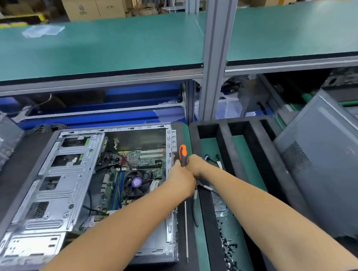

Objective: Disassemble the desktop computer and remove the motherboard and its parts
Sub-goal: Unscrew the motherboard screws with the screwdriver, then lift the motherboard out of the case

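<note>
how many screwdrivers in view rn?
1 screwdriver, orange-and-black handle, at the open computer case's right edge, where both hands meet; the right hand holds it. More could be hidden under the arms.

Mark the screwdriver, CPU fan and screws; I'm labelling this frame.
screwdriver (182,150), head view, orange handle top.
CPU fan (136,182), head view, purple hub.
screws (228,247), head view, pile in tray slot.

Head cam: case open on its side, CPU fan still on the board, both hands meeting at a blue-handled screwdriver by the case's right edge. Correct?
Not quite: the head view shows the screwdriver handle is orange and black, not blue. The rest holds: the case lies open, the CPU fan sits on the board, and the left hand and right hand meet at it.
</note>
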`<move>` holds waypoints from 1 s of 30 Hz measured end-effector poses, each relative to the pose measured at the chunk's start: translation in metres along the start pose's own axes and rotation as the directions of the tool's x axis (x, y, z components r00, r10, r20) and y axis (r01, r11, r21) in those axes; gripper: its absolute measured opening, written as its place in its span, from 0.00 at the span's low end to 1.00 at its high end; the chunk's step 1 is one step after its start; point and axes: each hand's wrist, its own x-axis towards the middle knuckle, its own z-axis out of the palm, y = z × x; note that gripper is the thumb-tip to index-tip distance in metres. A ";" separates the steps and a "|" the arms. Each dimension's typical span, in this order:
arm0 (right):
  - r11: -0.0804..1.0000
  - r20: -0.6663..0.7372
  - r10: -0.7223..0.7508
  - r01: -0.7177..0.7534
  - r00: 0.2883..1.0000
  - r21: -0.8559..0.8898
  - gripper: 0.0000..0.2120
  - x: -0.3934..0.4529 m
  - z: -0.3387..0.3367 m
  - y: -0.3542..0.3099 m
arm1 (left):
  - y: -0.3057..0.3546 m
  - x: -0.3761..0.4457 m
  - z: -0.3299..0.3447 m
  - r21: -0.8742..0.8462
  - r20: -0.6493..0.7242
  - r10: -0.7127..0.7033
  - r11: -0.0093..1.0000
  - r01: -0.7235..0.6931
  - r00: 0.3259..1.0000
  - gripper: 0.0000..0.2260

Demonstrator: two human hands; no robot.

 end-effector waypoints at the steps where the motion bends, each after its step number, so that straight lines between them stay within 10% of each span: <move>1: 1.000 0.009 0.004 -0.004 1.000 0.002 0.18 0.001 0.002 0.000 | 0.001 -0.002 -0.003 -0.035 0.049 0.042 0.999 -0.041 0.998 0.16; 17: 1.000 0.018 0.006 -0.006 1.000 -0.020 0.08 -0.007 -0.021 -0.025 | -0.012 -0.013 -0.018 -0.214 -0.235 0.066 0.970 -0.118 0.970 0.13; 24: 0.970 -0.486 -0.186 0.239 0.854 0.049 0.12 -0.039 -0.068 -0.082 | -0.059 -0.043 -0.020 -0.305 -0.639 -0.052 0.933 -0.190 0.767 0.14; 30: 0.888 -0.549 -0.404 0.457 0.732 -0.046 0.08 -0.077 -0.062 -0.146 | -0.103 -0.071 0.014 -0.206 -0.768 -0.063 0.966 -0.153 0.637 0.16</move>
